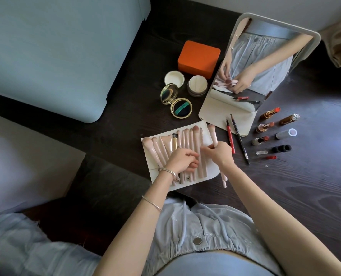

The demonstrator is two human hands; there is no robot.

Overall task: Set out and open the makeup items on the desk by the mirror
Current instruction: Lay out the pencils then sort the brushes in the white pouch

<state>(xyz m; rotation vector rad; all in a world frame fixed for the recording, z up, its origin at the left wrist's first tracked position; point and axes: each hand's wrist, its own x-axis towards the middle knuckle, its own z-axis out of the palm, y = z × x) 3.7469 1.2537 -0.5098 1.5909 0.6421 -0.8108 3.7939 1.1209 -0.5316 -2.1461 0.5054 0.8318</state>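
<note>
A white brush roll point(209, 176) lies unrolled on the dark counter point(305, 186), near the mirror point(245, 124), holding a row of pale pink brushes point(187, 140) whose long axes run near-to-far, bristles pointing far. The left hand point(182, 161) rests flat on the handles, fingers loosely curled and gripping nothing. The right hand point(220, 153) pinches the handle of the rightmost pink brush point(213, 134), just left of the two pencils point(235, 136) and uncapped lipsticks point(265, 126).

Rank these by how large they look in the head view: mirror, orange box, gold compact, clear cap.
1. mirror
2. orange box
3. gold compact, open with both halves showing
4. clear cap
The mirror and box sit farther back, so true sizes may differ more.
</note>
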